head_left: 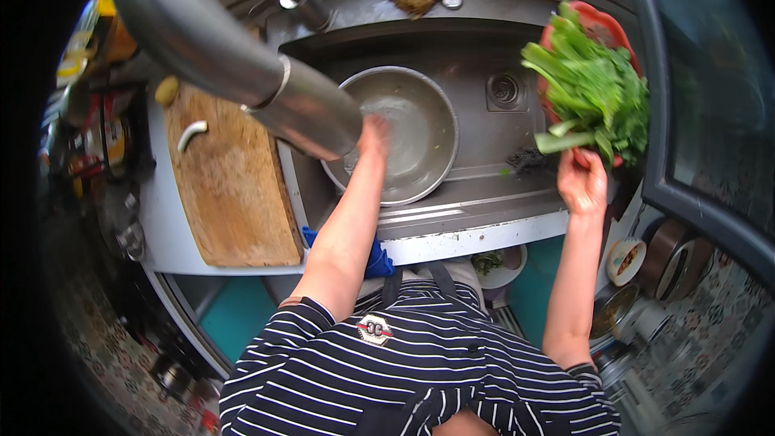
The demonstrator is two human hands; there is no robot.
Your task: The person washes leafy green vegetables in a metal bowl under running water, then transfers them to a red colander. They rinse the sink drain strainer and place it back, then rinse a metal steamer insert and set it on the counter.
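Closest to my remote view, a gray faucet (234, 52) looms at ten o'clock. Leafy greens (601, 89) fill a red basket (620, 28), its long axis running roughly twelve to six. They lie at twelve o'clock from the right hand (584, 184), the nearer one, fingers curled on the basket's near rim. From the left hand (374, 136), blurred over the metal basin (432, 129), they're between two and three; I can't tell whether it's open. One hexagonal badge (374, 329) carries lettering.

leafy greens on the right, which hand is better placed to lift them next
Right, most likely: the right hand is at the near end of the greens, while the left hand is away at the metal basin.
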